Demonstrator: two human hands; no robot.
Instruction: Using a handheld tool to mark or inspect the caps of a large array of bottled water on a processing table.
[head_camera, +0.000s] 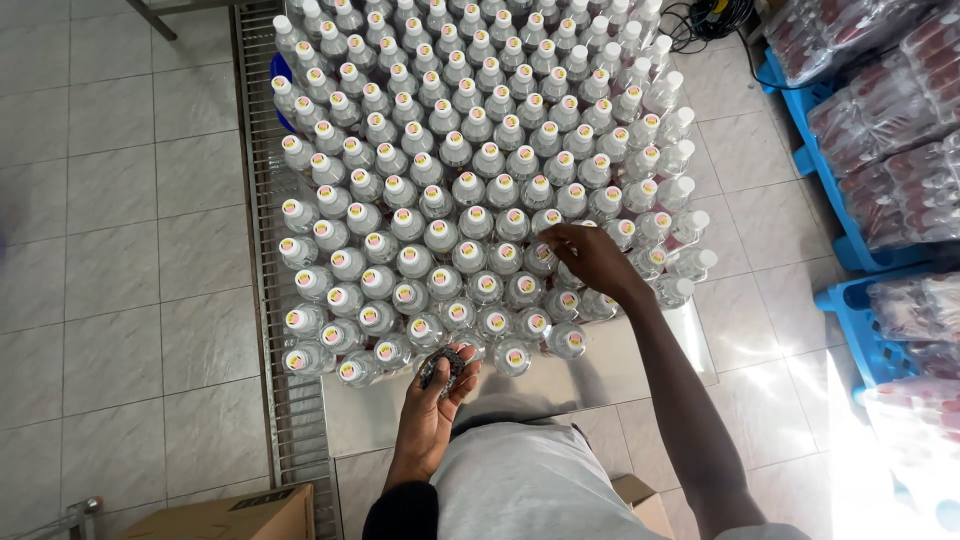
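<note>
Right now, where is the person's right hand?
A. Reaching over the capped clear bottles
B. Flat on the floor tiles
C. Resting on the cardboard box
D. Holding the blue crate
A: the right hand is stretched over the bottles, its fingers at their caps, far from box and crates.

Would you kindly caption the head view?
Right hand reaches over capped clear bottles; left hand cups small dark pieces.

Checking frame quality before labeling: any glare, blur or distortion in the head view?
Head view: strong glare washes out the floor and packs at lower right; wide-angle bending curves the tile lines at the left edge; bottles mostly sharp; right hand slightly soft; left hand with a small dark object reads clearly, shadow beneath on the table.
</note>
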